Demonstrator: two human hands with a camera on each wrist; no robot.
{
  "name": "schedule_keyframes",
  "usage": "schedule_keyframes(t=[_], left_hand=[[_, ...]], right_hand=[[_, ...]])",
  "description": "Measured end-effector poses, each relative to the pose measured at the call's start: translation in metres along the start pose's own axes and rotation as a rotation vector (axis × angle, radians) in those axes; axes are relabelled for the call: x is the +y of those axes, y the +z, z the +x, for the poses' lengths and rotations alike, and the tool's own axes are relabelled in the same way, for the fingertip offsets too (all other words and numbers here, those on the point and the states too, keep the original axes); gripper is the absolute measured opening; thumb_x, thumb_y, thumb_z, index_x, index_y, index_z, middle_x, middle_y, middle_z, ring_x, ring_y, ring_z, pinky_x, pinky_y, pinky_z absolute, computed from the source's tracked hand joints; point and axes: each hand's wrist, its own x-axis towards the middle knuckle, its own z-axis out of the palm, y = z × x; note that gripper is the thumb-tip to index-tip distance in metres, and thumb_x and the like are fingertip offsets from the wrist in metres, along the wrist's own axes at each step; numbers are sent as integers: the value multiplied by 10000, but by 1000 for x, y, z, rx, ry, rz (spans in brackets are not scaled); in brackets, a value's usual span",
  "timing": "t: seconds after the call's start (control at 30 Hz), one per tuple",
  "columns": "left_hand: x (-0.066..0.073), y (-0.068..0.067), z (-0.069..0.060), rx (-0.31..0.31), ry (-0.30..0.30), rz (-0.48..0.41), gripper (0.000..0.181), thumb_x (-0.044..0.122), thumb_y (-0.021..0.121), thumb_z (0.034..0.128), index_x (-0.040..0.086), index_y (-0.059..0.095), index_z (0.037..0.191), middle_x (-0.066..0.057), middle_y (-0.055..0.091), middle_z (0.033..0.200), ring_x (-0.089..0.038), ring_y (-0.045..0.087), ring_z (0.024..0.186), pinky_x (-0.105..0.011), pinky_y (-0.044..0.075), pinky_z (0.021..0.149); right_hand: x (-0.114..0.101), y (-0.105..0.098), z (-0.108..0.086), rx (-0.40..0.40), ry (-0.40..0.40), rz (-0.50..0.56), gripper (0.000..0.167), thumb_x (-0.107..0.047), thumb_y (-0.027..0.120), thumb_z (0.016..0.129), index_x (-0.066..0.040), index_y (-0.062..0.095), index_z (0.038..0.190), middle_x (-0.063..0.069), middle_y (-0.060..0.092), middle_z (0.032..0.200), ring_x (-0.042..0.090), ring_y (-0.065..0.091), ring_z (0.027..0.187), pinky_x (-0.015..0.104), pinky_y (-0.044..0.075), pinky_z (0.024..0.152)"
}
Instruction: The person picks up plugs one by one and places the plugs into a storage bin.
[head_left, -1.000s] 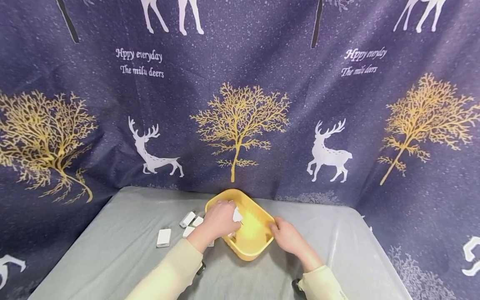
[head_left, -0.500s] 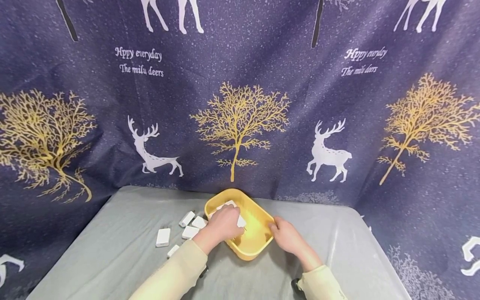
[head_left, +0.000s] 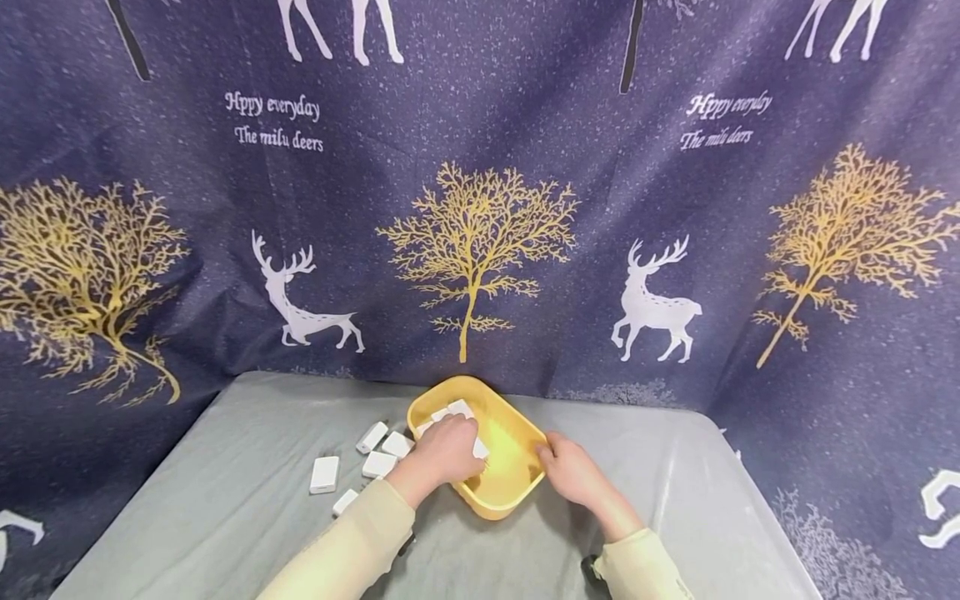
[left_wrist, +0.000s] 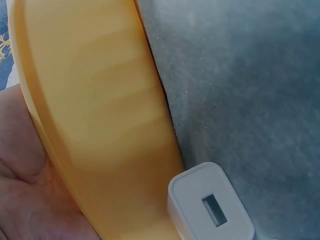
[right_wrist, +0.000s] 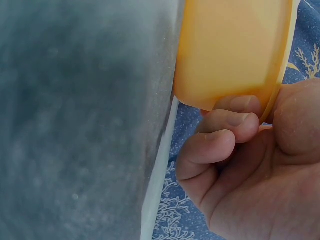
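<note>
A yellow bin stands on the grey cloth, with several white chargers at its far left end. Over the bin's left side reaches the left hand, its fingers curled round a white charger; in the left wrist view only the palm shows behind the bin wall. The right hand grips the bin's right rim. Seen from the right wrist, curled fingers of the right hand lie against the bin's outer wall.
Several white chargers lie on the cloth left of the bin, one of them farther left. Another charger is beside the bin wall in the left wrist view. A dark patterned curtain hangs behind the table.
The left hand has moved slightly right and nearer within the bin, uncovering chargers at the far left end and on the cloth. The right hand keeps its hold on the rim.
</note>
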Motion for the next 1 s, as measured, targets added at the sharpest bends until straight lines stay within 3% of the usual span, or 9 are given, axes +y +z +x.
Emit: schedule_keyframes(t=[0.43, 0.67, 0.83, 1.0], left_hand=[[2, -3, -2, -48, -33, 17, 305, 313, 877, 826, 133, 632, 799, -52, 587, 829, -294, 604, 816, -475, 526, 682], [3, -5, -4, -42, 6, 44, 251, 292, 871, 836, 144, 713, 963, -35, 643, 876, -319, 623, 880, -480, 531, 708], [4, -5, -5, -52, 9, 71, 240, 319, 868, 860, 152, 699, 894, -46, 621, 858, -315, 596, 865, -471, 517, 701], [5, -5, -6, -60, -8, 78, 257, 337, 872, 874, 136, 721, 925, -54, 598, 886, -310, 581, 903, -468, 519, 729]], right_hand=[[-1, 0, 0, -4, 8, -1, 179, -116, 579, 1112, -119, 585, 933, -10, 507, 738, 177, 518, 687, 422, 486, 686], [-2, -1, 0, -10, 13, 0, 181, -109, 575, 1114, -118, 582, 934, -6, 506, 739, 182, 521, 692, 428, 489, 696], [-3, -1, 0, -7, 14, 6, 182, -109, 573, 1114, -117, 588, 933, -6, 507, 738, 181, 521, 693, 426, 487, 695], [-3, -1, 0, -7, 15, 7, 187, -110, 572, 1116, -118, 586, 929, -6, 508, 735, 180, 518, 685, 422, 484, 686]])
